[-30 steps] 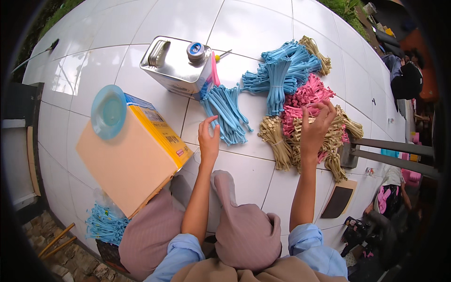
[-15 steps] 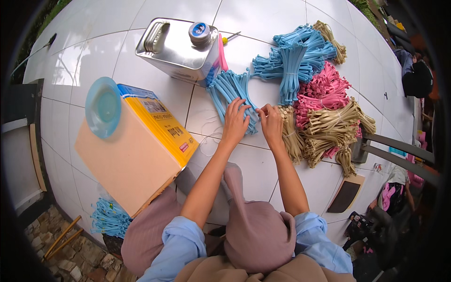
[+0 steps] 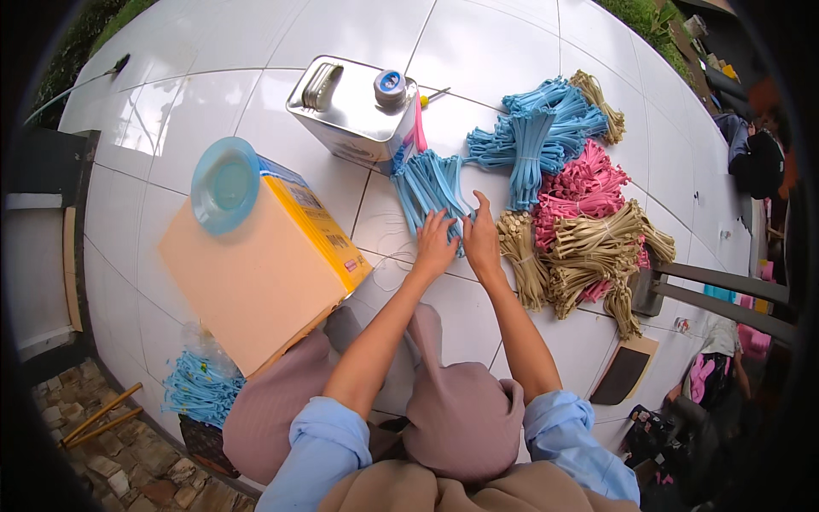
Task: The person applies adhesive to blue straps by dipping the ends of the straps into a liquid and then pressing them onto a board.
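Observation:
A loose spread of light-blue straps (image 3: 420,189) lies on the white floor in front of me, its far end against the metal can. My left hand (image 3: 435,247) rests over the near end of these straps, fingers apart and slightly bent. Beside it, at the right edge of the same straps, stands my right hand (image 3: 483,241). Its fingers are stretched forward and the thumb is apart. I see nothing held in either hand. Thin white string (image 3: 392,263) lies in loops left of my left hand.
Beyond the straps stands a square metal can (image 3: 363,119), with a yellow-handled tool (image 3: 426,100) beside it. At left, a blue plastic dish (image 3: 226,186) sits on a carton (image 3: 256,282). Tied bundles in blue (image 3: 527,149), pink (image 3: 584,183) and beige (image 3: 589,256) are piled at right.
My right hand has stretched its fingers out from a pinch at the strap edge. The left hand has drawn slightly toward the straps' near end. The whole view has shifted a little.

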